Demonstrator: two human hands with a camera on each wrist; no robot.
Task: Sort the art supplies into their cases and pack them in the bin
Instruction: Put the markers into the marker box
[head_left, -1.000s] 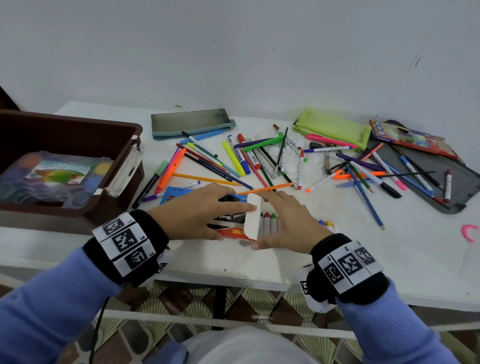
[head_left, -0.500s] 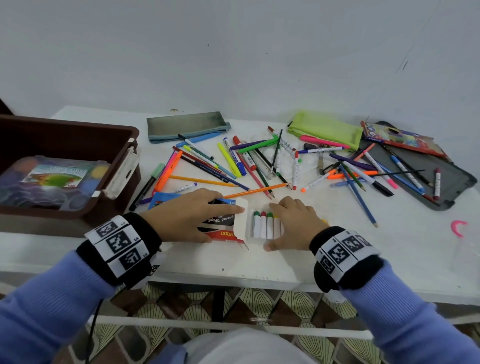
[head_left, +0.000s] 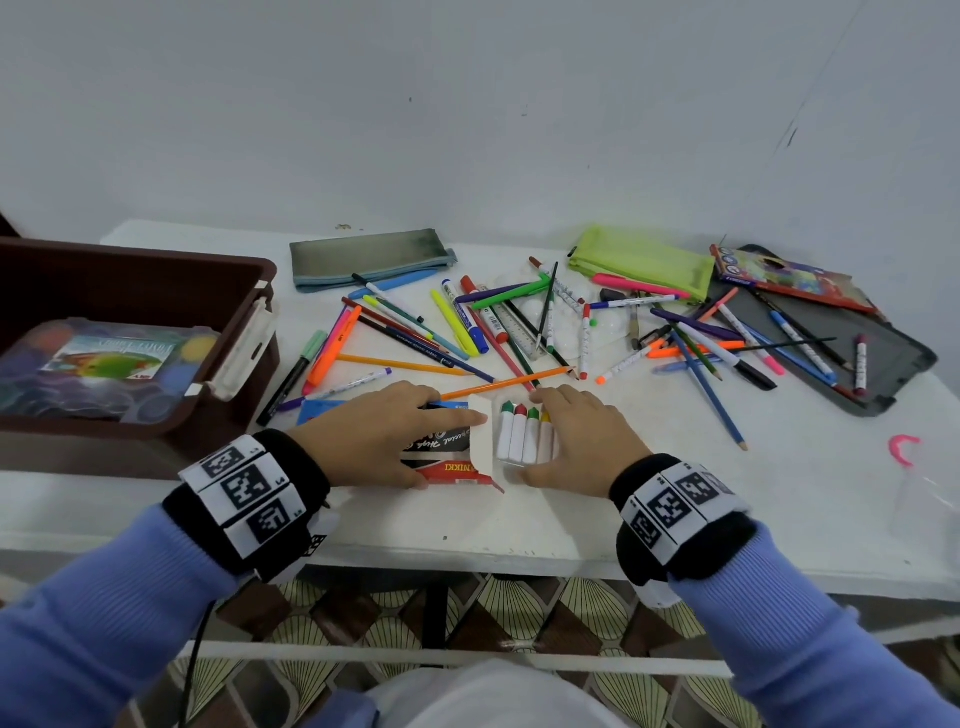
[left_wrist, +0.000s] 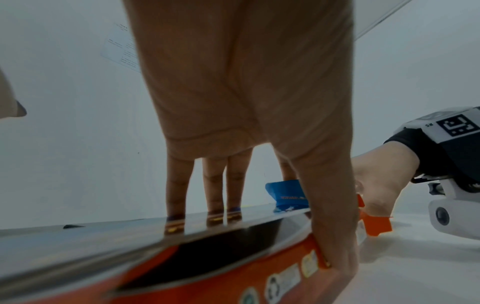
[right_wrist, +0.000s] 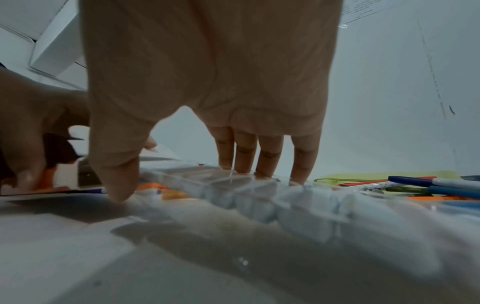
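Observation:
A black, red and blue crayon box lies near the table's front edge, its white end flap open. My left hand grips it, fingers on the far edge and thumb on the near side, as the left wrist view shows on the box. Just right of the flap a clear tray of white-wrapped crayons sticks out. My right hand holds this tray between thumb and fingers. The brown bin stands at the left with a paint set inside.
Loose pens, markers and pencils are scattered across the middle of the table. A grey pouch and a green pouch lie at the back. A dark open case and a coloured-pencil box sit at the right.
More of the crayon row shows between my hands than a second ago, as my right hand has shifted a little right. The white flap has folded back toward the box.

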